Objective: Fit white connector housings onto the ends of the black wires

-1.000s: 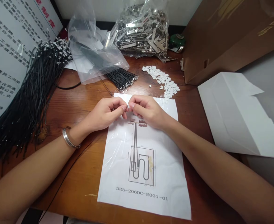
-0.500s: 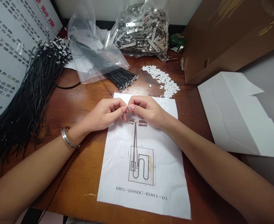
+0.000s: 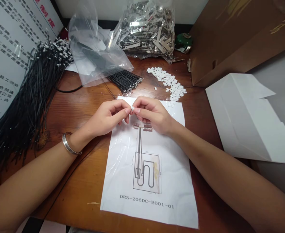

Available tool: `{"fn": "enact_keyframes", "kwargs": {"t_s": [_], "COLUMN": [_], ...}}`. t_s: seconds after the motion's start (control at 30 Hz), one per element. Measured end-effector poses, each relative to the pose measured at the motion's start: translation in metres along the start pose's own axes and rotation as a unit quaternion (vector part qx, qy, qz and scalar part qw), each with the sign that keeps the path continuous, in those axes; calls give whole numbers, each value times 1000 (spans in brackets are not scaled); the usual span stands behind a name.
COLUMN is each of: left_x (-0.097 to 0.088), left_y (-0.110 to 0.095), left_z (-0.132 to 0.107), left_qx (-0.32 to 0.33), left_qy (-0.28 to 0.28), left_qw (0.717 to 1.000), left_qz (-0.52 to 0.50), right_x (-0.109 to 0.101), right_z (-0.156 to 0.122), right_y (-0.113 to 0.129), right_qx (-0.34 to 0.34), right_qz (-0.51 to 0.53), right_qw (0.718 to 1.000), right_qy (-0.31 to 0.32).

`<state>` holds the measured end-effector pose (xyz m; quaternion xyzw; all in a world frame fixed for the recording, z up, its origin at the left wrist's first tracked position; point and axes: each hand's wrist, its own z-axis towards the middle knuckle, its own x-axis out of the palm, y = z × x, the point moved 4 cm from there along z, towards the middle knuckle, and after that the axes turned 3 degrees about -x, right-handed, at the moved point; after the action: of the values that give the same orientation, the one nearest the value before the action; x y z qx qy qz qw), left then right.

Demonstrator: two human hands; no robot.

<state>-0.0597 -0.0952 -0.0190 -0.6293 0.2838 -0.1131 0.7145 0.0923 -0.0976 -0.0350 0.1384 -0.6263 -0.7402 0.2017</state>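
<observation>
Above the top of a printed drawing sheet (image 3: 123,181), both hands meet fingertip to fingertip. My left hand (image 3: 110,118) is closed in a pinch on the end of a thin black wire (image 3: 67,183), whose length runs out under the forearm to the lower left. Between thumb and forefinger, my right hand (image 3: 154,116) pinches a tiny white connector housing (image 3: 133,108) against the wire's end. Fingers hide most of the joint, so I cannot tell how far the wire is in. Beyond the hands lie a pile of white housings (image 3: 165,78) and a bundle of black wires (image 3: 124,81) with metal tips.
Wires with white ends (image 3: 33,94) are heaped at left. At the back stand a clear plastic bag (image 3: 91,72), a bag of metal strips (image 3: 144,38) and a green object (image 3: 183,43). A brown box (image 3: 217,42) and white folded card (image 3: 239,119) bound the right.
The fingertips have shifted slightly, and white now shows between them at the wire's end. Otherwise both hands keep their pinch in nearly the same place.
</observation>
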Motion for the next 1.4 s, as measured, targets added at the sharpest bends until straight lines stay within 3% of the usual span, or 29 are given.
{"fn": "enact_keyframes", "kwargs": {"t_s": [0.57, 0.9, 1.13, 1.4], "left_x": [-1, -6, -6, -4], "left_y": [0, 2, 1, 3], "left_z": [1, 2, 3, 3], "left_qx": [2, 3, -15, -30], "left_qy": [-30, -88, -99, -66], "left_qw": [999, 995, 994, 996], "left_qz": [26, -38, -55, -47], "right_x": [2, 2, -3, -2], "right_z": [-1, -3, -1, 0], "right_y": [2, 6, 3, 3], "right_qx": [-28, -77, -46, -16], "right_qz": [-60, -209, -122, -73], "right_qw": [998, 972, 985, 996], "right_qy": [-14, -70, -112, -42]}}
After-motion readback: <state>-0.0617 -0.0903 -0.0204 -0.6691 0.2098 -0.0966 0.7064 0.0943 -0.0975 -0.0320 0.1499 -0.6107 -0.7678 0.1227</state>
